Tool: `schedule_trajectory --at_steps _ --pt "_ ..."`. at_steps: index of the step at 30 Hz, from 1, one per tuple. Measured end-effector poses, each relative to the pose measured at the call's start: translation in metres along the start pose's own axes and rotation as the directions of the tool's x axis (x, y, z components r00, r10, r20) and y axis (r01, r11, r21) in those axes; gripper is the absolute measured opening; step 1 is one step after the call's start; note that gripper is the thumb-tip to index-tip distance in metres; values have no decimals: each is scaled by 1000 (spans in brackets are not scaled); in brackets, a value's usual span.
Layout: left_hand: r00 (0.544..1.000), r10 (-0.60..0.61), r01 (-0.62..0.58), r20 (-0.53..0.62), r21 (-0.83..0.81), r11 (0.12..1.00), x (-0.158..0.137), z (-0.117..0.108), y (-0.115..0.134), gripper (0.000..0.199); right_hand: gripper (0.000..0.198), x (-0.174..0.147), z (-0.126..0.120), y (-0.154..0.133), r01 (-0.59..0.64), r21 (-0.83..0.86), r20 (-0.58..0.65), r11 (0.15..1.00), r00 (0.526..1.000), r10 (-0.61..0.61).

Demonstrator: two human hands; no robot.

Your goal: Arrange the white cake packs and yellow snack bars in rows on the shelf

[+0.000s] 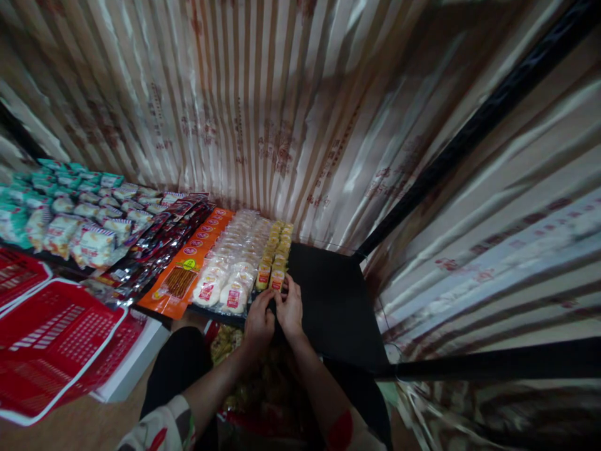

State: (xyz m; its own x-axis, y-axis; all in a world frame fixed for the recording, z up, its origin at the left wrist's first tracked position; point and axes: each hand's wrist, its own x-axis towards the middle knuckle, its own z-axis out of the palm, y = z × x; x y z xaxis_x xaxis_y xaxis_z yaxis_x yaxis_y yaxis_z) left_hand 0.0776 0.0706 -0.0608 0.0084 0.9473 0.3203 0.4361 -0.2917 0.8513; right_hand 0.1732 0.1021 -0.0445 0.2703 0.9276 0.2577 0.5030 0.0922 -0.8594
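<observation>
The black shelf [335, 307] carries yellow packets [280, 248] right of the orange bag [206, 233], apparently rowed for neatness; left hand [260, 319] and right hand [290, 308] curl at their near end, grasping or not I cannot tell.

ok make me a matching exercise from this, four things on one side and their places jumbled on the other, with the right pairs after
Things
1. yellow packets
2. orange bag
3. red baskets
4. teal packets

Places
A. lower left of the view
B. beside the fingertips of the right hand
C. far left end of the row of packaged goods
D. between the dark glossy packets and the clear-wrapped white packets

Right pairs: 1-B, 2-D, 3-A, 4-C
</observation>
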Motion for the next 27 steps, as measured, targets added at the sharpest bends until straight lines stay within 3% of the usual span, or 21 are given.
schedule_trajectory --at_steps 13,17,20,24,27 --pt "997 22 -29 72 95 995 -4 -7 4 56 43 -4 -2 5 46 47 -28 998 999 -44" --pt "992 94 -102 89 93 990 -20 -17 14 46 38 -27 -17 -4 75 26 -108 997 992 -72" --pt "980 117 -134 163 96 986 -46 -24 20 35 34 -61 -30 -5 71 41 -86 997 994 -67" --pt "924 -16 -74 382 218 973 -91 -31 12 28 30 -112 -42 8 2 -31 64 1000 998 0" --pt "819 -243 -37 521 470 882 -121 -38 -2 25 30 -145 -44 22 40 -167 236 985 972 1"
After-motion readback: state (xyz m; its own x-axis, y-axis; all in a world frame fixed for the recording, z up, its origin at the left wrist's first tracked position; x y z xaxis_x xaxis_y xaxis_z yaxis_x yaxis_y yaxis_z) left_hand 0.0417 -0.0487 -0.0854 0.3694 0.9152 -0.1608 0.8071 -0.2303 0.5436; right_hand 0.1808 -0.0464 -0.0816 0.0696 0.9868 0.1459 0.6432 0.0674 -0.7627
